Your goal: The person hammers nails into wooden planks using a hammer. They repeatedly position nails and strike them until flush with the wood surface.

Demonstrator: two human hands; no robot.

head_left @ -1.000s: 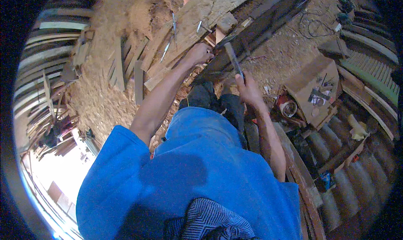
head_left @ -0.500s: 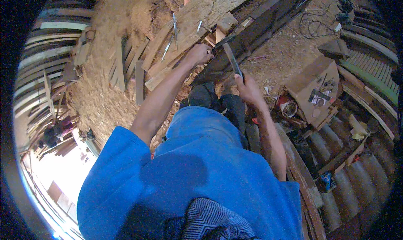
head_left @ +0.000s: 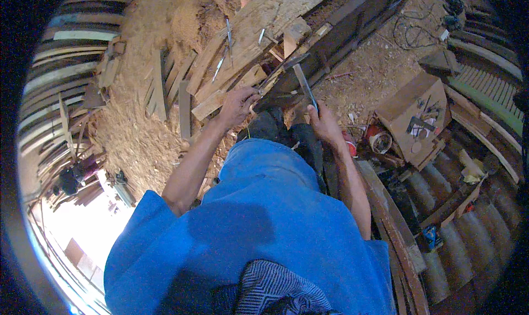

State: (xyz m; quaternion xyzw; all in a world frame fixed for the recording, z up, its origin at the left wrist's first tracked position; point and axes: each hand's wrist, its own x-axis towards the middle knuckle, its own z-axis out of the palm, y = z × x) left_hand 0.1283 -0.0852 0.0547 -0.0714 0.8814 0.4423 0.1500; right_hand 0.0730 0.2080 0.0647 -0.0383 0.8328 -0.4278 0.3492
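Observation:
My right hand (head_left: 325, 121) is closed round the handle of a hammer (head_left: 306, 85). Its long dark head lies across the far end of the handle, over the edge of a long dark beam (head_left: 344, 36). My left hand (head_left: 238, 106) is at the near end of the wooden pieces beside that beam. Its fingers are curled together, and what they hold, if anything, is too small to make out. A short wood block (head_left: 297, 29) rests on the beam's left side, beyond the hammer head.
Planks (head_left: 206, 75) lie to the left over sawdust, with thin metal tools (head_left: 229, 39) on them. On the right stand a cardboard box (head_left: 410, 108) with small items on top and an open can (head_left: 380, 142). A cable (head_left: 410, 36) is coiled on the ground at the far right.
My left hand has drawn back toward me and left, away from the hammer head. My right hand and the hammer have shifted slightly nearer.

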